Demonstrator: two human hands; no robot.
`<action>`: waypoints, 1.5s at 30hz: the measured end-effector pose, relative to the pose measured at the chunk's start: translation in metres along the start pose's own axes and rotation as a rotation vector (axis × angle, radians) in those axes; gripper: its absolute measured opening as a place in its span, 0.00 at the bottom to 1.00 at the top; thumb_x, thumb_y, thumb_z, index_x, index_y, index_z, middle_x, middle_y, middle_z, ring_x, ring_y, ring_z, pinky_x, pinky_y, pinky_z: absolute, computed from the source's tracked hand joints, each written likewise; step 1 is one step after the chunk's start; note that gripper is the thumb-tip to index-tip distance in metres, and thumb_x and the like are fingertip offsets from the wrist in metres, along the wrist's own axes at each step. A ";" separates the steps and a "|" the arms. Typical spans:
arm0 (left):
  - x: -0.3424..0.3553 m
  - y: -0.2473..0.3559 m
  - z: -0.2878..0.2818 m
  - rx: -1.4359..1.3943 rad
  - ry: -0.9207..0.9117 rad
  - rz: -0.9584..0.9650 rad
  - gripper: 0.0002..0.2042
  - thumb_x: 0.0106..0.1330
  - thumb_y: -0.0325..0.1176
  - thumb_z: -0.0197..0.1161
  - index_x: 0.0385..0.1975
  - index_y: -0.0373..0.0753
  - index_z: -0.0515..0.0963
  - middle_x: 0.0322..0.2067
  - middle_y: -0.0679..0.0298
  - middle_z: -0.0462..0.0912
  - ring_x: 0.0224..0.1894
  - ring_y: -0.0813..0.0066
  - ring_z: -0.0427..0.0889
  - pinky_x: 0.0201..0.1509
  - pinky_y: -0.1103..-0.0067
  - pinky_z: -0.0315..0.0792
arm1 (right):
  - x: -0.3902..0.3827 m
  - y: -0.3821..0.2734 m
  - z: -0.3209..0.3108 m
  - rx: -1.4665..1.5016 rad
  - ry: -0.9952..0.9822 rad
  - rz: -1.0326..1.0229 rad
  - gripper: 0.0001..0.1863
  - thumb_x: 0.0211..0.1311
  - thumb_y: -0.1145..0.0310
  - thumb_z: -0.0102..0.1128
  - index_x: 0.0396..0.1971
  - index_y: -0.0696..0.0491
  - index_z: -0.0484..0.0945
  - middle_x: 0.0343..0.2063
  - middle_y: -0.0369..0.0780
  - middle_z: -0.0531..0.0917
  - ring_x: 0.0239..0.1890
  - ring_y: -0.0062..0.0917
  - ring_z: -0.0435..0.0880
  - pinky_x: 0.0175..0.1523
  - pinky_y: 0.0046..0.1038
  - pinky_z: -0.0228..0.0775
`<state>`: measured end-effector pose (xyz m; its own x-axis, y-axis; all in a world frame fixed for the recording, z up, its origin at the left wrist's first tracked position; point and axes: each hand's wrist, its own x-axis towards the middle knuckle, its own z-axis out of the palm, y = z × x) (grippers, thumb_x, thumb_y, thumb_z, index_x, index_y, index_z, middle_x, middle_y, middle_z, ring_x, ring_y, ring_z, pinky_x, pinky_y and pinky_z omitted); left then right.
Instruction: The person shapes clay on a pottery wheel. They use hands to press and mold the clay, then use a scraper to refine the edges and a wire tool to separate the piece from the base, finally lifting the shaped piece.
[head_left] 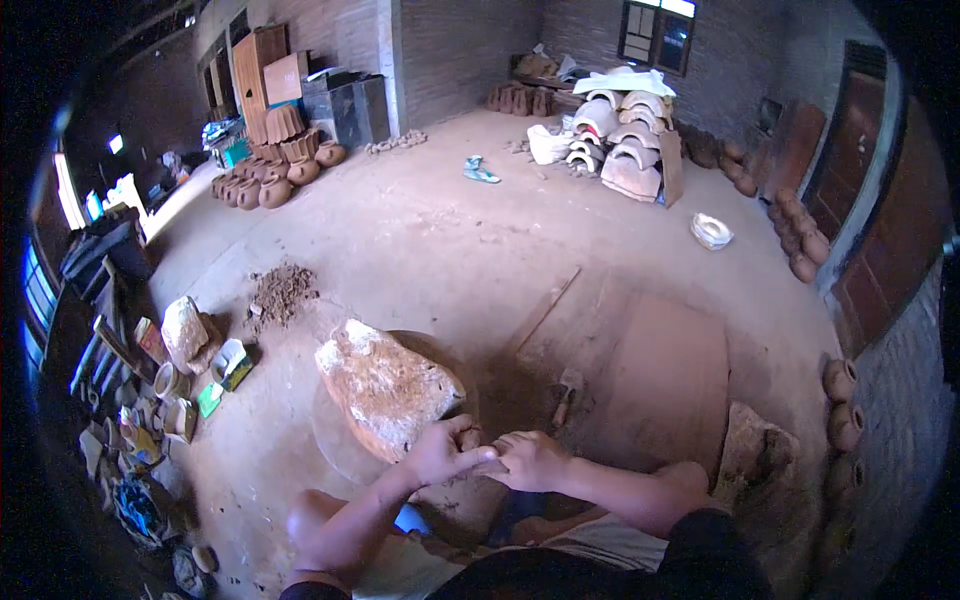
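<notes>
left hand (444, 454) and right hand (530, 462) meet, fingers curled; i cannot tell what, if anything, they hold.

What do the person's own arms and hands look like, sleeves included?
The left hand and right hand are ungloved, and the forearms bare. The right sleeve is dark and plain; the left sleeve, also dark, barely shows.

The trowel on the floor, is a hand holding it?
No, the trowel lies on the floor, apart from both the left hand and the right hand.
</notes>
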<state>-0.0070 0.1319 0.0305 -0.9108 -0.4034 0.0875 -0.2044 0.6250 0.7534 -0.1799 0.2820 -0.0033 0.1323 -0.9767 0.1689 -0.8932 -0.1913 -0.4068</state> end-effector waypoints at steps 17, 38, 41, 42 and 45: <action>0.009 -0.048 0.021 -0.569 0.024 -0.282 0.25 0.66 0.51 0.74 0.44 0.30 0.84 0.28 0.65 0.84 0.30 0.78 0.79 0.37 0.74 0.77 | -0.009 0.005 -0.005 0.033 0.447 -0.179 0.21 0.64 0.54 0.72 0.35 0.59 0.78 0.32 0.48 0.83 0.36 0.46 0.86 0.41 0.42 0.81; 0.036 -0.135 -0.020 0.112 0.820 -0.214 0.23 0.59 0.36 0.82 0.48 0.33 0.78 0.40 0.59 0.80 0.42 0.69 0.79 0.50 0.71 0.76 | 0.026 0.038 0.097 1.448 0.265 0.469 0.21 0.69 0.73 0.66 0.59 0.64 0.78 0.43 0.38 0.85 0.44 0.17 0.84 0.50 0.22 0.78; 0.033 -0.146 -0.025 0.203 0.780 -0.278 0.26 0.58 0.39 0.82 0.50 0.33 0.78 0.44 0.53 0.82 0.47 0.62 0.82 0.54 0.67 0.76 | 0.045 0.026 0.132 1.440 0.232 0.524 0.22 0.72 0.67 0.66 0.61 0.61 0.79 0.38 0.38 0.87 0.37 0.17 0.85 0.42 0.21 0.79; 0.029 -0.151 -0.029 0.265 0.775 -0.315 0.28 0.58 0.42 0.82 0.51 0.33 0.77 0.45 0.52 0.83 0.48 0.60 0.82 0.55 0.66 0.76 | 0.054 0.018 0.125 1.459 0.169 0.603 0.22 0.73 0.65 0.65 0.62 0.60 0.79 0.35 0.39 0.87 0.33 0.17 0.85 0.37 0.21 0.79; 0.049 -0.141 -0.018 0.305 0.730 -0.337 0.28 0.59 0.44 0.81 0.51 0.33 0.77 0.46 0.50 0.83 0.49 0.57 0.82 0.57 0.65 0.76 | 0.073 0.032 0.164 1.310 0.248 0.650 0.20 0.71 0.61 0.66 0.55 0.60 0.83 0.33 0.45 0.88 0.34 0.24 0.88 0.40 0.28 0.81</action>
<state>-0.0158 0.0121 -0.0595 -0.3470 -0.8633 0.3665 -0.6054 0.5047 0.6154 -0.1281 0.1883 -0.1511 -0.3240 -0.9081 -0.2652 0.2662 0.1815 -0.9467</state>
